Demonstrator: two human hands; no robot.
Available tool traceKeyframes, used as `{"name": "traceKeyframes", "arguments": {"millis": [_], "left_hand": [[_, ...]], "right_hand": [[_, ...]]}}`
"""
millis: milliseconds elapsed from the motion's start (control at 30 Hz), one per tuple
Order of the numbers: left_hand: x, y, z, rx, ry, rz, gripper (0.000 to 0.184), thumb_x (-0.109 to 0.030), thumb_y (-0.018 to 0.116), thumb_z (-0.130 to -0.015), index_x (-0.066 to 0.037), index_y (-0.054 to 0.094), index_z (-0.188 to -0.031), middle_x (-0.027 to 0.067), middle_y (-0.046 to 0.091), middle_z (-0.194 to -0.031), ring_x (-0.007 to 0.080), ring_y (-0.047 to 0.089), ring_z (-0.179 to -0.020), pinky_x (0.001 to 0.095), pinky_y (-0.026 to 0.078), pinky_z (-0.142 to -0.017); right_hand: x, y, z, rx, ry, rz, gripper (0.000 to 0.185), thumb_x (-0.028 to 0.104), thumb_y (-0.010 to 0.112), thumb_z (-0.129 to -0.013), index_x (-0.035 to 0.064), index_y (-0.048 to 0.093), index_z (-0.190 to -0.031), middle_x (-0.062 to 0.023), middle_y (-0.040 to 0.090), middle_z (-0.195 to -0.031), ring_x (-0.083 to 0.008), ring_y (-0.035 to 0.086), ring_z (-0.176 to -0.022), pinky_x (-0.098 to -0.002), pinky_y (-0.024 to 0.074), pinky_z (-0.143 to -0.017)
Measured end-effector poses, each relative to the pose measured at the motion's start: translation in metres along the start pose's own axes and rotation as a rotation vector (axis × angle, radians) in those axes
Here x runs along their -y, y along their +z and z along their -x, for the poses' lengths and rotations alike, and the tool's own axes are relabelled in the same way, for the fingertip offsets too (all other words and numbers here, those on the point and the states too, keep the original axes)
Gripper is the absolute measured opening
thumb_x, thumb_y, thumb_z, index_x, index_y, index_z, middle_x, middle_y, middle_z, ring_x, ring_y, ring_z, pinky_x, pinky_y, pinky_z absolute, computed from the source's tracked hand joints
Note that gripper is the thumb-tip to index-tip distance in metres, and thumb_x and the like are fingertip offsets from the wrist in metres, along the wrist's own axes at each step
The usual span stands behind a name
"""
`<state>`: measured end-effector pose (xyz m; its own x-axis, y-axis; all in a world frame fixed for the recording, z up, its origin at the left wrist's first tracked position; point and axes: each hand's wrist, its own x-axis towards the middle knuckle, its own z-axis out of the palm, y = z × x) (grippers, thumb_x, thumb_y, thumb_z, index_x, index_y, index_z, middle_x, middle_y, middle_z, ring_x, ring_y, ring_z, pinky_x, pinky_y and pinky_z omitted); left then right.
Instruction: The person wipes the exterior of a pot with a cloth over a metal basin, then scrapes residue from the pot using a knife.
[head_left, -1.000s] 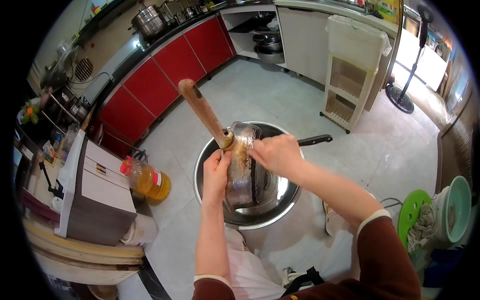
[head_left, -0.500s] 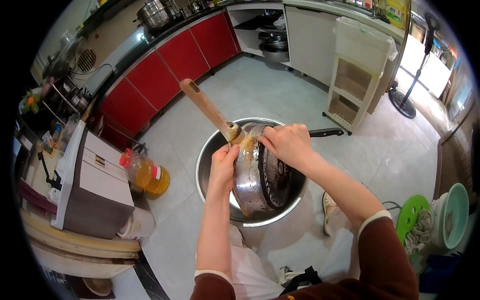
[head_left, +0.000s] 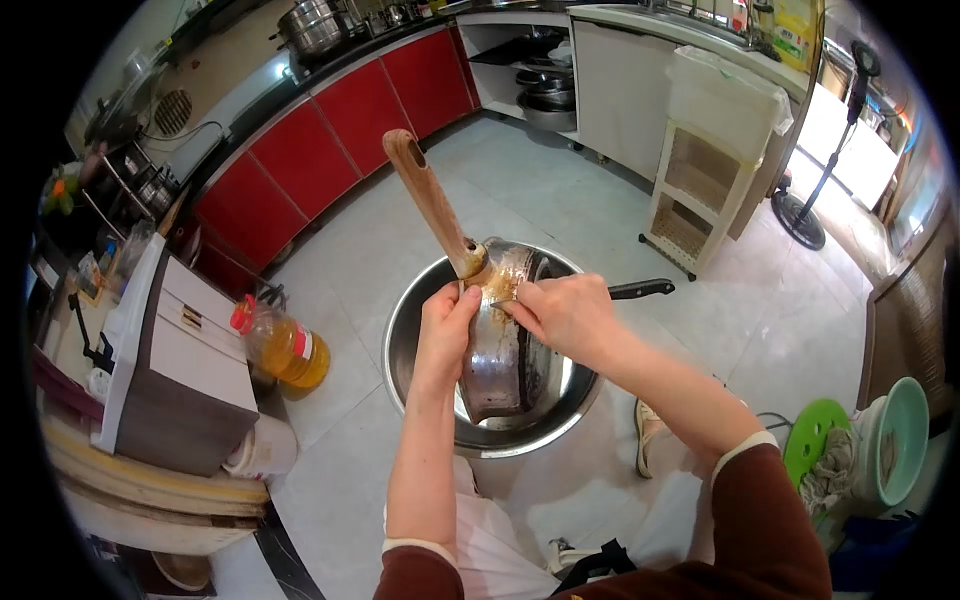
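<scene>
Fingers of the left hand (head_left: 447, 325) are closed around the rim of a metal pot (head_left: 495, 355), close to where its wooden handle (head_left: 430, 200) joins, with the thumb against the wall. Across from it, the right hand (head_left: 570, 312) is clenched on what appears to be a knife (head_left: 643, 290), seemingly by the blade, since the black handle juts out past the hand; its tip meets the brown crust below the joint. The pot lies tipped on its side over a steel basin (head_left: 402, 345); whether it touches the bottom is hidden. Work looks partway: much of the lower wall shines as bare metal, while brown residue remains around the handle joint and black marks run along the base edge. How much of the shine comes from scraping, I cannot tell. Beyond the basin, on the tiled floor (head_left: 335, 245), stand an oil bottle (head_left: 292, 350) to the left and red cabinets (head_left: 320, 130) farther off.
</scene>
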<state>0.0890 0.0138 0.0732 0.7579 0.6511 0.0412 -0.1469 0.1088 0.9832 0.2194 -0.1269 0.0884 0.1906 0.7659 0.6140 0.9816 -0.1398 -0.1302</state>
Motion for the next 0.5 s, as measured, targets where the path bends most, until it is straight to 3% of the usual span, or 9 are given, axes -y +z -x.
{"name": "traceKeyframes", "arguments": {"millis": [133,233,500], "left_hand": [[-0.001,-0.001,0.002,0.002,-0.015,-0.050,0.027,-0.015,0.055,-0.100,0.007,0.062,-0.113,0.0059,0.066,-0.097,0.0096,0.059,-0.085,0.0259,0.048,-0.074],[-0.004,-0.001,0.003,-0.003,-0.016,-0.032,0.027,-0.015,0.055,-0.099,0.008,0.062,-0.113,0.0053,0.065,-0.096,0.0094,0.058,-0.084,0.0259,0.047,-0.074],[0.003,-0.013,-0.004,0.003,-0.058,-0.129,0.028,-0.017,0.053,-0.100,0.005,0.061,-0.114,0.0059,0.067,-0.099,0.0093,0.062,-0.084,0.0255,0.049,-0.073]], "right_hand": [[-0.016,0.002,-0.012,-0.043,0.134,0.008,0.032,0.038,0.063,-0.090,0.0110,0.062,-0.071,-0.0079,0.065,-0.060,-0.0275,0.066,-0.055,-0.0408,0.0505,-0.050],[-0.003,0.008,-0.003,-0.059,0.031,0.002,0.033,0.038,0.063,-0.089,0.0106,0.062,-0.071,-0.0076,0.065,-0.060,-0.0277,0.065,-0.055,-0.0408,0.0504,-0.050],[-0.005,0.009,-0.008,-0.054,0.059,-0.008,0.032,0.038,0.063,-0.089,0.0112,0.062,-0.072,-0.0078,0.065,-0.061,-0.0280,0.065,-0.054,-0.0414,0.0502,-0.051]]}}
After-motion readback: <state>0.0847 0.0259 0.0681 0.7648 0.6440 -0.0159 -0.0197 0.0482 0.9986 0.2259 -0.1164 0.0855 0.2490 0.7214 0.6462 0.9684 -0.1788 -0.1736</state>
